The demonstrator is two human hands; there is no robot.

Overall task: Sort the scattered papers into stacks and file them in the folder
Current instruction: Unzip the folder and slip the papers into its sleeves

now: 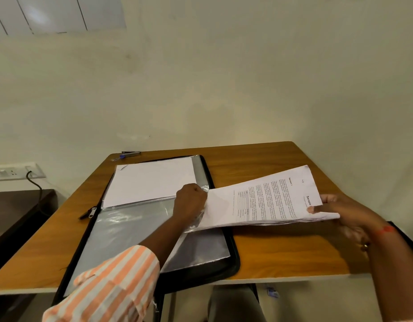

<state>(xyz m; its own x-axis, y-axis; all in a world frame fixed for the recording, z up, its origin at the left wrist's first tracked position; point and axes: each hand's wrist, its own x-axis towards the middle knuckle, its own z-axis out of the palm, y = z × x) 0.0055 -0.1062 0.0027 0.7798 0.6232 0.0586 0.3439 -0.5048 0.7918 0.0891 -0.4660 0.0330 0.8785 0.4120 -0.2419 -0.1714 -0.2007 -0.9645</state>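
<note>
Near done, we judge: one batch of sheets [149,180] is filed in the open zip folder [233,259], our left hand [191,201] pinches the near sleeve [131,228] open, and our right hand [347,212] grips the printed stack [266,201] at its mouth.

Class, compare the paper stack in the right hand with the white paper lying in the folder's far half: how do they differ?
The stack shows printed text; the far paper looks blank. The stack is held by the right hand, reaching out past the folder; the far paper lies flat inside it. Both are white.
</note>
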